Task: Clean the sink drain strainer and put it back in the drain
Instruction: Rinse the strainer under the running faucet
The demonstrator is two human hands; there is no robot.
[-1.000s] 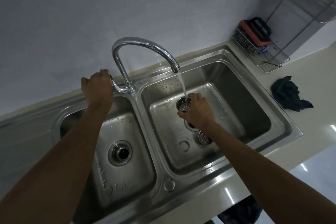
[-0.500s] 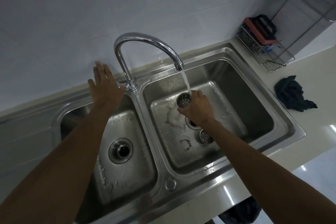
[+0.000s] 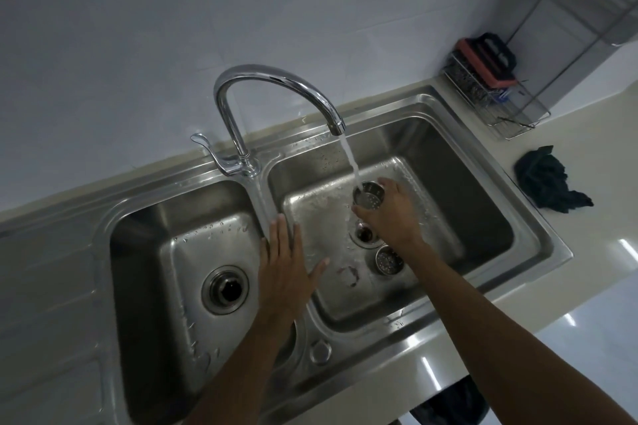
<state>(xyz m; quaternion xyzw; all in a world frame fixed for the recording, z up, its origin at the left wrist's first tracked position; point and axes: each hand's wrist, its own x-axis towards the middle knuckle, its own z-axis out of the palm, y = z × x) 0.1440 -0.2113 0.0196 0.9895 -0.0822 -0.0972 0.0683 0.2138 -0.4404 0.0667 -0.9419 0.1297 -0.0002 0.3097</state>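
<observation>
My right hand (image 3: 392,214) grips a perforated steel drain strainer (image 3: 368,195) and holds it tilted under the water stream (image 3: 350,159) from the chrome faucet (image 3: 276,97), over the right basin (image 3: 448,183). Just below that hand is the uncovered drain hole (image 3: 364,235). A second round perforated steel piece (image 3: 389,260) lies on the basin floor near the drain. My left hand (image 3: 284,269) hovers flat with fingers spread over the divider between the two basins, holding nothing.
The left basin (image 3: 148,252) has its own drain (image 3: 225,290). The faucet lever (image 3: 210,152) sticks out to the left. On the counter to the right lie a dark cloth (image 3: 545,179) and a wire rack (image 3: 500,103) holding a red-and-black brush.
My left hand let go of the faucet lever and came down toward me, over the divider. Water keeps running. My right hand stays under the stream with the strainer.
</observation>
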